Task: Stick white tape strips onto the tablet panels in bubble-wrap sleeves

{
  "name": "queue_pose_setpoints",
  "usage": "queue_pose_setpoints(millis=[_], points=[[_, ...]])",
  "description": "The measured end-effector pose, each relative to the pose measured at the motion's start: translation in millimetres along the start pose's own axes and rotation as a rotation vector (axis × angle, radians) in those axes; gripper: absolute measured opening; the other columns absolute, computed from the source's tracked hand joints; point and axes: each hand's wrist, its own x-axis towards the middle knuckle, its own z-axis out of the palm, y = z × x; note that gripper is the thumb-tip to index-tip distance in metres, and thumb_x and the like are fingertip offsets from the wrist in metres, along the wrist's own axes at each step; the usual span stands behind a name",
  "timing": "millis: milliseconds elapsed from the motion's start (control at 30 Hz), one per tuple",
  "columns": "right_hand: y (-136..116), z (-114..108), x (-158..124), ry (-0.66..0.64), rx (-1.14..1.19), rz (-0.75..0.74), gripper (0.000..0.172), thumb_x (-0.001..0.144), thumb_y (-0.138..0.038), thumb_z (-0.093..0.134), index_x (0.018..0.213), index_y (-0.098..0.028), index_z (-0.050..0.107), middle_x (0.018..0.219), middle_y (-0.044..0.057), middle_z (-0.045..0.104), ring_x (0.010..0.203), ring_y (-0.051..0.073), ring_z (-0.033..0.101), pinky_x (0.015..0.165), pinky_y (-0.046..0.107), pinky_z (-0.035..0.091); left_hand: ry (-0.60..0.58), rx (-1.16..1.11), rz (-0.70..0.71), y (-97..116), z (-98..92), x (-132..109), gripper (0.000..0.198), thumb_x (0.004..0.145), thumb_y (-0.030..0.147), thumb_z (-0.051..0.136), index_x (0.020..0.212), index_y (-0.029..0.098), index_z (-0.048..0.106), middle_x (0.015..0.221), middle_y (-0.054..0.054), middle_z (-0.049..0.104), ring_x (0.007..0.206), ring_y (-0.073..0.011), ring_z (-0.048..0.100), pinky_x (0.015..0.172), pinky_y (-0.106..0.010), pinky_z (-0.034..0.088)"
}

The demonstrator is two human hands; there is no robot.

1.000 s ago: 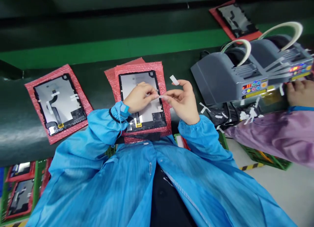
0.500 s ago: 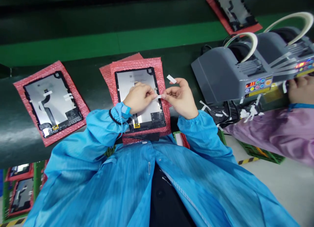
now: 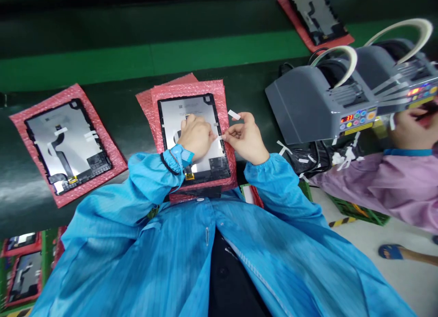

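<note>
A tablet screen assembly (image 3: 205,168), silver-backed with a black frame, lies on pink bubble wrap (image 3: 227,96) in front of me. My left hand (image 3: 196,137) is over its middle, fingers curled, with thumb and fingertip closed at the left end of a short strip of white tape (image 3: 219,137). The other end of that strip is pinched by my right hand (image 3: 247,137), at the right edge of the frame. A second white tape piece (image 3: 233,114) clings to a raised finger of my right hand. My left hand hides part of the panel's middle.
Left of me, another screen assembly (image 3: 77,143) lies on bubble wrap. Two grey tape dispensers (image 3: 304,102) stand at right, beside a co-worker's hand (image 3: 412,127). Tape scraps (image 3: 342,157) litter black cables there. Further back lies another screen (image 3: 318,18); green crates (image 3: 48,257) sit below the bench.
My left hand has turned slightly, its fingers more bunched over the panel. Both hands stay at the tape strip. The co-worker's hand has lifted beside the dispenser, and the view has shifted slightly.
</note>
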Motion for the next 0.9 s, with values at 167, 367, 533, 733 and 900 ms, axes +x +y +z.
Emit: queue_pose_setpoints(millis=[167,367,533,733,900], points=[[-2.3,0.4,0.2,-0.012,-0.014,0.014,0.051,0.07,-0.021,0.074,0.107,-0.025,0.039,0.069,-0.008,0.059,0.059,0.013,0.061,0.062,0.03,0.05,0.007,0.016,0.012,0.6,1.3,-0.7,0.021,0.096,0.026,0.06,0.086,0.014,0.074,0.105,-0.014,0.066,0.125,-0.0367,0.049,0.106,-0.052,0.04],[13.7,-4.0,6.7,-0.001,0.015,0.042,0.068,0.06,-0.035,0.087,0.106,-0.027,0.038,0.072,-0.01,0.048,0.061,0.011,0.05,0.057,0.025,0.042,0.112,-0.003,0.007,-4.9,5.9,-0.1,0.014,0.087,0.027,0.072,0.082,0.015,0.07,0.104,-0.013,0.066,0.121,-0.0376,0.051,0.102,-0.052,0.041],[14.0,-15.2,6.4,-0.073,0.215,0.017,0.071,0.064,-0.071,0.08,0.103,-0.027,0.042,0.074,-0.006,0.045,0.064,0.011,0.044,0.056,0.025,0.038,0.208,-0.14,0.057,-23.7,3.5,10.3,0.015,0.089,0.032,0.071,0.094,0.018,0.07,0.099,-0.007,0.066,0.112,-0.0303,0.055,0.1,-0.047,0.041],[-18.7,-22.3,-2.5,-0.247,0.094,-0.117,0.061,0.081,-0.081,0.059,0.093,-0.022,0.057,0.078,0.0,0.053,0.07,0.013,0.047,0.063,0.027,0.041,0.213,-0.28,0.235,-32.6,-4.0,20.2,0.024,0.1,0.04,0.057,0.096,0.019,0.068,0.092,-0.003,0.065,0.101,-0.0232,0.056,0.098,-0.041,0.04],[-22.7,-23.2,-1.4,-0.206,-0.033,-0.154,0.062,0.083,-0.081,0.057,0.093,-0.019,0.065,0.081,0.003,0.063,0.076,0.016,0.055,0.072,0.03,0.046,0.172,-0.297,0.234,-32.4,-3.0,20.0,0.017,0.096,0.03,0.061,0.084,0.018,0.065,0.087,-0.002,0.064,0.097,-0.0222,0.056,0.095,-0.04,0.04]])
